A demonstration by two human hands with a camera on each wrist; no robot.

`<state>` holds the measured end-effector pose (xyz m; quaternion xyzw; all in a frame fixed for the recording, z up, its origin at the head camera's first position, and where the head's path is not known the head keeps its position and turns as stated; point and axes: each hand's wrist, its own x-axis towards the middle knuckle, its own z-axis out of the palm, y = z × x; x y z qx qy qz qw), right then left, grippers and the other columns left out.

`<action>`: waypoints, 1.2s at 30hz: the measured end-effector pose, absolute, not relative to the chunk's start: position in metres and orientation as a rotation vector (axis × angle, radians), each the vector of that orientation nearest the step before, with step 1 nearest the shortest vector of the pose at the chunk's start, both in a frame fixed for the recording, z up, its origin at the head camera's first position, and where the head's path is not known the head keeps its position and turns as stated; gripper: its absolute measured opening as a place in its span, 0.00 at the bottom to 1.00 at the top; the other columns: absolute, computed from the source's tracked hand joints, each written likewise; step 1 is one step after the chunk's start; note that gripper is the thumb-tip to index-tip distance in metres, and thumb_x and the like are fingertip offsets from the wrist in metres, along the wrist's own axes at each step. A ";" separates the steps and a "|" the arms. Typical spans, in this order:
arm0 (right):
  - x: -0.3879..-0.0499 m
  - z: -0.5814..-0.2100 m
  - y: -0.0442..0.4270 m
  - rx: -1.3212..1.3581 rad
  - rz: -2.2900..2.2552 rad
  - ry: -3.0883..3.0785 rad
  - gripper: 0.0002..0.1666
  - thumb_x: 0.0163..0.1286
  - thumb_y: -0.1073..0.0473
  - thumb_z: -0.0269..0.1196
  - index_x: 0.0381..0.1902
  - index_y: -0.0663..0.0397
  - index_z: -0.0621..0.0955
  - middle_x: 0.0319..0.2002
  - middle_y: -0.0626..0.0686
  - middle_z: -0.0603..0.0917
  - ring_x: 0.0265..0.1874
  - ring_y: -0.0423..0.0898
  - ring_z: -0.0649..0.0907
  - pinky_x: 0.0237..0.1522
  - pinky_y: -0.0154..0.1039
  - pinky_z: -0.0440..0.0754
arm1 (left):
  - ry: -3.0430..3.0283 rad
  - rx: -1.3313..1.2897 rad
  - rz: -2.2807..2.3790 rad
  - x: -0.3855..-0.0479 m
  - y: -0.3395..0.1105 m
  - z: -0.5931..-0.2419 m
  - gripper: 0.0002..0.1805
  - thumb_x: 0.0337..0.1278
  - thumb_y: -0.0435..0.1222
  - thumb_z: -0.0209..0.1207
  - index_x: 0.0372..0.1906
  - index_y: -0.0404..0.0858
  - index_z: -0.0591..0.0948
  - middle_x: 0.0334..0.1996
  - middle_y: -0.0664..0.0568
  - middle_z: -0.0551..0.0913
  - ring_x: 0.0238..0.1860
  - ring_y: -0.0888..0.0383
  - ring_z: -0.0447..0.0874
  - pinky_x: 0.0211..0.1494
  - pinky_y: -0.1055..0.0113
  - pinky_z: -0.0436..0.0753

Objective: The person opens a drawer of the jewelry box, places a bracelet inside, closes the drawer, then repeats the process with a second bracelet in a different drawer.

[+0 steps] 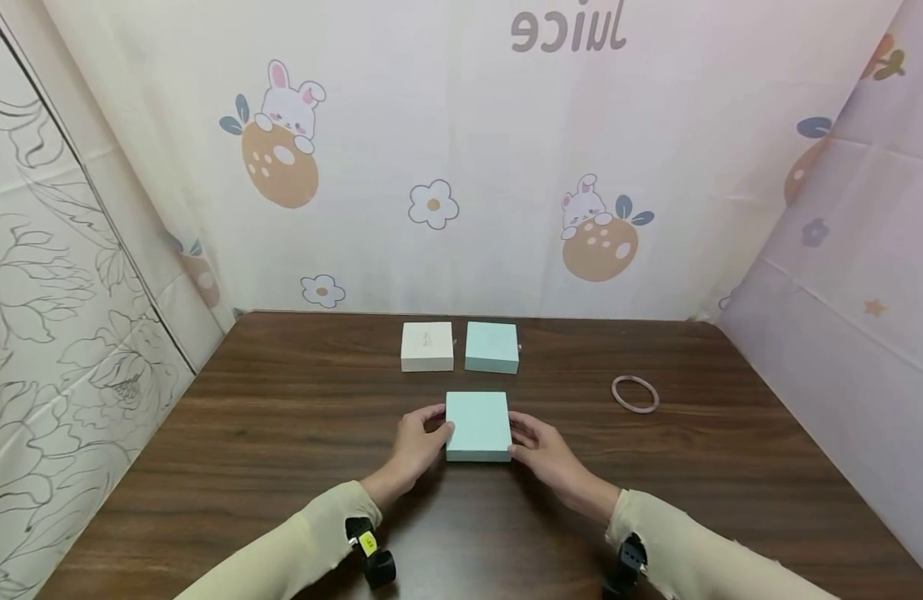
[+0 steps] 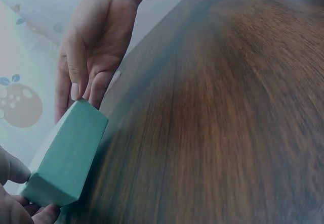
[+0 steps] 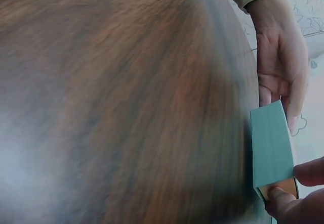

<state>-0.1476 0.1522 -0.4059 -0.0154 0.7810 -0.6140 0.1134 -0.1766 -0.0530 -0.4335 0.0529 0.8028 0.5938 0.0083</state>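
Observation:
A square mint-green box (image 1: 478,427) is held between both hands near the middle of the table. My left hand (image 1: 416,443) grips its left side, thumb at the near left corner. On the right side my right hand (image 1: 551,458) has its thumb at the near corner and fingers along the edge. The left wrist view shows the box (image 2: 75,150) tilted in the picture, with left fingertips on its near end. In the right wrist view, a right finger presses against a tan end face of the box (image 3: 273,145).
Behind it on the brown table (image 1: 319,400) lie a white box (image 1: 427,347) and a smaller mint box (image 1: 491,347), side by side. A pink ring (image 1: 636,394) lies to the right. Patterned curtains (image 1: 491,125) hang behind and at the sides.

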 end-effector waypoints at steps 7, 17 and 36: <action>-0.146 -0.410 0.157 -0.033 -1.790 2.301 0.30 0.67 0.76 0.54 0.67 0.72 0.64 0.65 0.70 0.65 0.63 0.61 0.68 0.55 0.47 0.73 | 2.495 0.207 1.860 -0.175 -0.048 -0.436 0.20 0.59 0.29 0.59 0.54 0.20 0.75 0.46 0.35 0.81 0.48 0.45 0.79 0.48 0.57 0.78; -0.148 -0.416 0.166 -0.044 -1.820 2.238 0.28 0.69 0.71 0.54 0.66 0.72 0.64 0.63 0.70 0.67 0.62 0.59 0.70 0.56 0.45 0.73 | 2.495 0.238 1.800 -0.177 -0.050 -0.439 0.22 0.62 0.32 0.58 0.57 0.21 0.74 0.48 0.36 0.80 0.50 0.44 0.78 0.50 0.56 0.78; -0.195 -0.412 0.188 0.056 -1.804 1.960 0.22 0.68 0.70 0.57 0.55 0.82 0.71 0.44 0.64 0.82 0.39 0.47 0.84 0.46 0.43 0.79 | 2.522 0.766 1.248 -0.204 -0.068 -0.443 0.64 0.43 0.59 0.68 0.76 0.36 0.43 0.74 0.43 0.45 0.72 0.48 0.46 0.66 0.47 0.59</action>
